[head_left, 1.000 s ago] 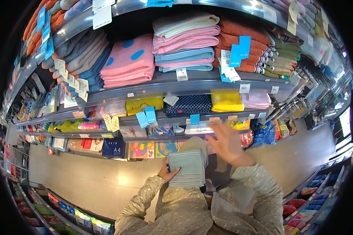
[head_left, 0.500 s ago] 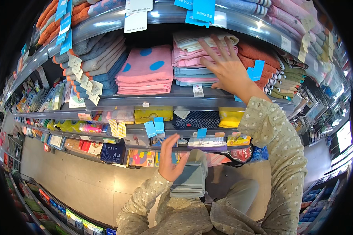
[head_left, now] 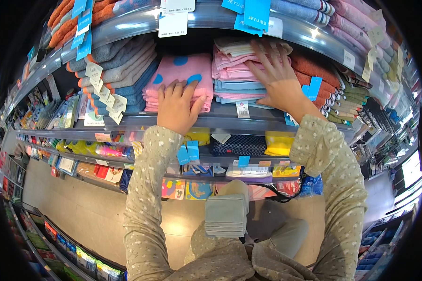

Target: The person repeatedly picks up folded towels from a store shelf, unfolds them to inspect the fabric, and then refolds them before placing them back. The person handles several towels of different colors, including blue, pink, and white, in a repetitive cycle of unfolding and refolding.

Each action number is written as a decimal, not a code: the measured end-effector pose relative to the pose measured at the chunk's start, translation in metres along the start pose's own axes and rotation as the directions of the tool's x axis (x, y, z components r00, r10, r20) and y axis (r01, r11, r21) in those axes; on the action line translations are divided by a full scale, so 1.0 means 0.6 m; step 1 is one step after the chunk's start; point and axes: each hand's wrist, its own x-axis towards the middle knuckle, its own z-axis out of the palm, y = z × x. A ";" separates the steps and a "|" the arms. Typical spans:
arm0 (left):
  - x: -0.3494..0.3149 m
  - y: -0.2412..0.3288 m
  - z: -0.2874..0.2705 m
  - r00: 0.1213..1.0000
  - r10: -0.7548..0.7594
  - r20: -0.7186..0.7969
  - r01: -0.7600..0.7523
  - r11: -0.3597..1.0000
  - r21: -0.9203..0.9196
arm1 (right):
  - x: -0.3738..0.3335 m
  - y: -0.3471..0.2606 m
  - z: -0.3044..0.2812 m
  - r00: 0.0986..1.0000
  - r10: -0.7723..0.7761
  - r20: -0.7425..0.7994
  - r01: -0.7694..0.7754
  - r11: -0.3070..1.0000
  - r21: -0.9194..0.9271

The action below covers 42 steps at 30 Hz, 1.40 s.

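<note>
Near, at lower centre, 1 pale grey-green, squarish folded bundle (head_left: 226, 215) sits over the person's leg. Beyond it, the left hand (head_left: 178, 110), its grip loosely spread, touches the front of 1 pink folded towel stack with 3 visible blue dots (head_left: 175, 71), upper centre-left. The right hand (head_left: 283, 86), its grip fanned wide, rests against the right side of 1 white, pink and blue folded towel stack (head_left: 237, 75), upper centre. Neither closes around anything. Flat palms and light, even pressure should square the edges without dragging layers. Flanking them: 1 grey-and-blue towel stack (head_left: 122, 65) left, 1 rust-orange towel stack (head_left: 314, 69) right.
</note>
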 end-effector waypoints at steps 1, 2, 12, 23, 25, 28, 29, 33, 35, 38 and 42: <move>-0.001 0.002 0.002 1.000 0.011 -0.003 -0.011 1.000 0.012 | 0.004 0.001 0.002 1.000 0.008 -0.001 -0.008 1.000 -0.011; -0.001 0.004 0.002 1.000 0.007 -0.003 -0.007 1.000 0.004 | 0.007 -0.003 0.007 0.999 -0.005 0.047 0.006 1.000 -0.014; -0.002 0.013 0.002 1.000 -0.005 -0.025 0.005 1.000 0.008 | 0.032 -0.014 0.056 0.997 -0.011 -0.083 0.004 0.996 -0.084; -0.005 0.020 0.007 0.999 -0.031 -0.036 0.032 0.999 0.017 | 0.002 -0.027 -0.065 0.949 0.113 -0.294 -0.098 0.993 0.065; -0.007 0.018 0.003 0.999 -0.041 -0.018 0.041 0.999 0.010 | -0.015 -0.038 -0.095 0.951 0.104 -0.292 -0.082 0.993 0.087; -0.007 0.021 0.006 0.999 -0.029 -0.018 0.030 0.999 0.022 | -0.057 -0.056 -0.144 0.946 0.102 -0.308 -0.078 0.993 0.091; -0.007 0.020 0.007 0.999 -0.022 -0.039 0.023 0.999 0.031 | -0.076 -0.062 -0.162 0.942 0.103 -0.320 -0.075 0.992 0.100; -0.014 0.004 0.013 0.997 -0.013 -0.080 0.019 0.997 0.075 | -0.149 -0.087 -0.250 0.919 0.109 -0.378 -0.084 0.993 0.082; -0.016 0.000 0.003 0.995 -0.027 -0.091 0.033 0.997 0.066 | -0.202 -0.079 -0.274 0.883 0.315 -0.347 -0.192 0.919 0.345; 0.003 0.048 -0.032 0.984 -0.064 -0.164 0.044 0.992 -0.120 | -0.296 -0.063 -0.331 0.837 0.451 -0.310 -0.307 0.856 0.417; -0.043 0.167 -0.105 0.963 0.017 -0.269 -0.120 0.921 -0.371 | -0.385 -0.073 -0.370 0.827 0.492 -0.272 -0.396 0.853 0.339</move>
